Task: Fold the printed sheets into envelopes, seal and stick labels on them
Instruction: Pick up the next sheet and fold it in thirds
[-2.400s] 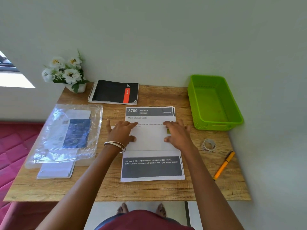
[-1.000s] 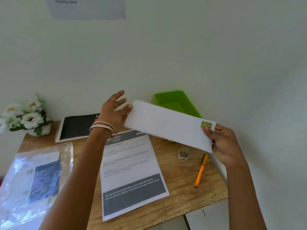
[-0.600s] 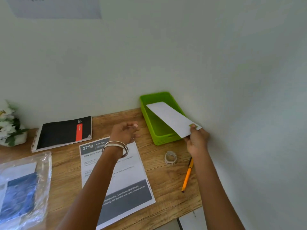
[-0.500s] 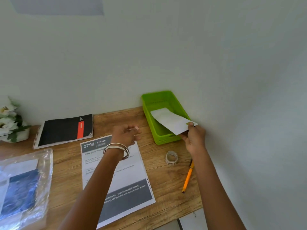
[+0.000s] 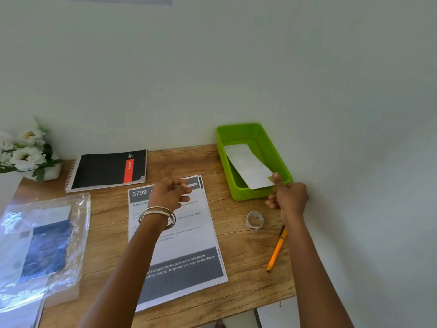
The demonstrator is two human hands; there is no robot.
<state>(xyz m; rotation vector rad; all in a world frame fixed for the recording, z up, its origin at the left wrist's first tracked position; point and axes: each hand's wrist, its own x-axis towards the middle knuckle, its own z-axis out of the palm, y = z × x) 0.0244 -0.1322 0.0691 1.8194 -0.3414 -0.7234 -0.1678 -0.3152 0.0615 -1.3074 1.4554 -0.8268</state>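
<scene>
A white folded envelope (image 5: pixel 246 164) with a small green sticker at its near corner lies slanted in the green basket (image 5: pixel 241 197), its near end resting on the basket's front rim. My right hand (image 5: pixel 288 197) is at the basket's near right corner, and its thumb and curled fingers pinch that stickered corner. A small stack of printed sheets (image 5: pixel 186 235) lies flat in the middle of the wooden table (image 5: pixel 248 268). Above the top of the stack hovers my left hand (image 5: pixel 169 194), fingers loosely curled and holding nothing.
A roll of stickers (image 5: pixel 254 220) and an orange pen (image 5: pixel 275 253) lie right of the sheets. A black spiral notebook (image 5: pixel 106 168) and white flowers (image 5: pixel 26 152) are at the back left. A clear plastic bag (image 5: pixel 42 242) with paper goods lies at the left. A wall stands close on the right.
Both hands lifted the envelope off the sheets. My left hand let go, and my right hand carried it to the basket and lowered it inside.
</scene>
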